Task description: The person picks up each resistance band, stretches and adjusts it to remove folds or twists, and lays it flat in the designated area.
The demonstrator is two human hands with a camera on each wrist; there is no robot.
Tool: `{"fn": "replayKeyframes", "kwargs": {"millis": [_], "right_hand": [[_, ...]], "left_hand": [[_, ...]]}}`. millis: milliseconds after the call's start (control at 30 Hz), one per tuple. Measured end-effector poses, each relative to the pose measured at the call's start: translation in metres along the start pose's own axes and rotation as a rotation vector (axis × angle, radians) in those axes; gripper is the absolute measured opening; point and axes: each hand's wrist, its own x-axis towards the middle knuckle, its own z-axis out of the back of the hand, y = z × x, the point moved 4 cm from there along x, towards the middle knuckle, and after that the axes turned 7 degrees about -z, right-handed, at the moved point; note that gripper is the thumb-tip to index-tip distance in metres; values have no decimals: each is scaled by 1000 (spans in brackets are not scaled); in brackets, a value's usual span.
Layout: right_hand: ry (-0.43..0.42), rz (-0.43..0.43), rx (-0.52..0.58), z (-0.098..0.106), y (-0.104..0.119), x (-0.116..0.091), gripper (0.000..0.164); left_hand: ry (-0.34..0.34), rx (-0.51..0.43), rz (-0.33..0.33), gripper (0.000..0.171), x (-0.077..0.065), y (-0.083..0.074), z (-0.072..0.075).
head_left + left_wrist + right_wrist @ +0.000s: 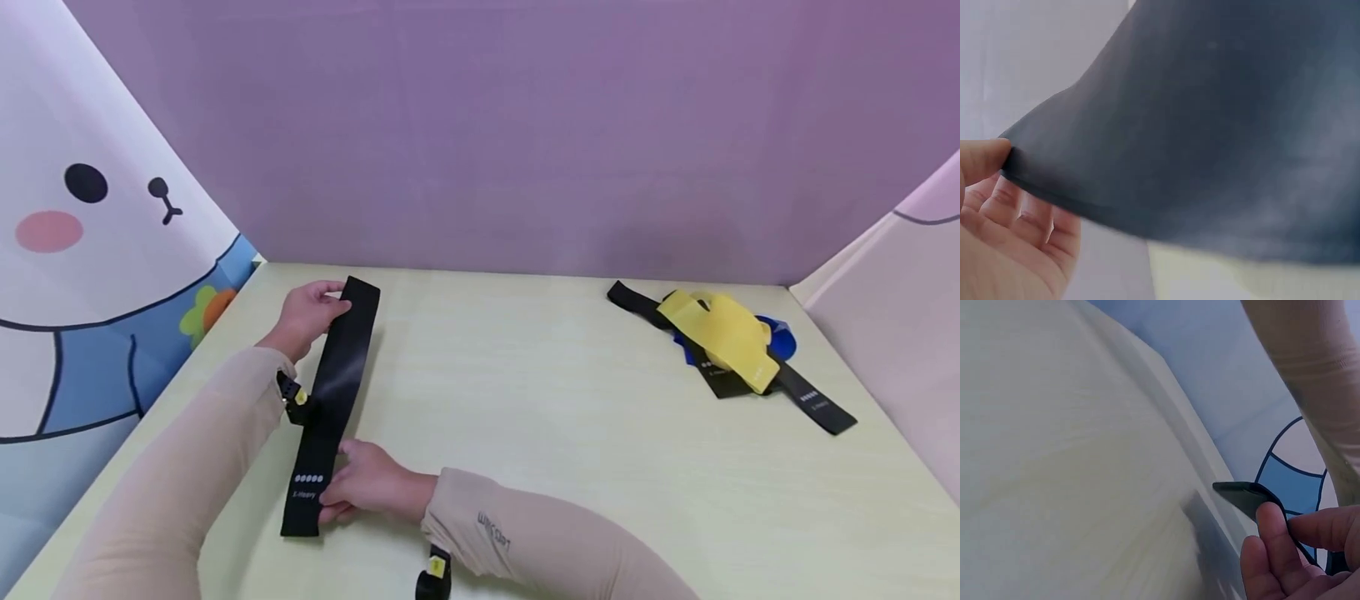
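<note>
Black band: a long flat black band [336, 383] is held in the left half of the head view, stretched out lengthwise from just above centre height to the lower left, with its top leaning right. A row of pale dots and small lettering ending in "Heavy" are printed near its lower end. A shadow is cast beside it; whether the table is touched by it cannot be told.
Left hand: the band's upper end is pinched by the left hand [306, 318], between thumb and fingers, as is also shown at the left edge of the left wrist view.
Right hand: the right edge near the printed end is pinched by the right hand [372, 482]; in the right wrist view this grip is seen at lower right.
Pile: at the right of the head view, a yellow band [716, 329] is laid across black strips [813, 402], and a blue band [782, 337] is partly covered beneath.
Table: everything is set against a pale table [517, 375], bordered at the top by a purple backdrop [480, 142].
Sleeves: both arms are covered by beige sleeves [555, 533].
</note>
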Motion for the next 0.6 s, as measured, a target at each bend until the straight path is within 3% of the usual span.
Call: {"fn": "replayKeyframes", "kwargs": {"millis": [333, 600], "right_hand": [[-3, -44, 41, -16, 0, 9, 51], [-48, -75, -27, -17, -5, 15, 41]], "left_hand": [[44, 73, -19, 44, 2, 18, -4], [34, 92, -5, 44, 5, 32, -9]]}}
